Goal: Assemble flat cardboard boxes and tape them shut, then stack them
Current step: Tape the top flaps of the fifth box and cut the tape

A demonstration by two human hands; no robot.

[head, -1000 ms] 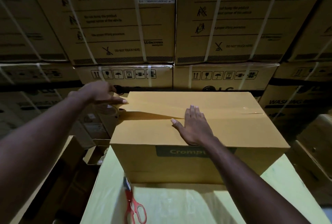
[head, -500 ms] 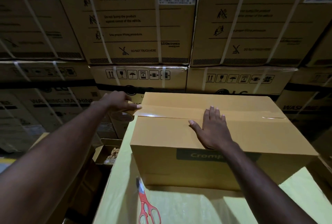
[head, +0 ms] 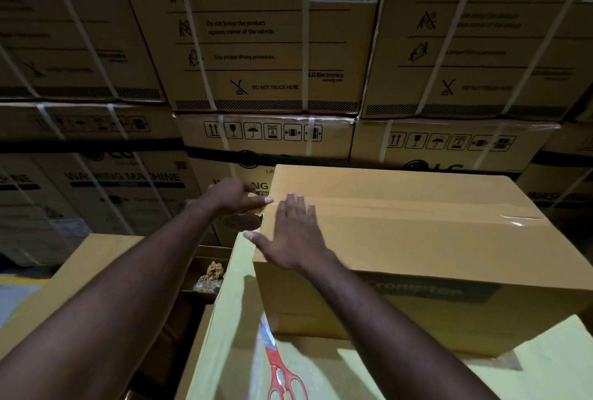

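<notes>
Cardboard box (head: 417, 239) sits on the yellow carton (head: 234, 319), with tape (head: 417, 208) covering its top seam; I judge cutting and stacking remain. My left hand (head: 231, 196) grips the tape roll (head: 242, 220) at the box's left end. My right hand (head: 288, 236) lies flat on the box, and it has slid leftward from the box's middle.

Right grip (head: 293, 233) lies flat, palm down, fingers straight, slightly spread; left grip (head: 236, 196) seems curled, knuckles up.

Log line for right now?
taping seam | left hand: holds tape roll at box edge | right hand: flat on box | scissors: untouched
</notes>
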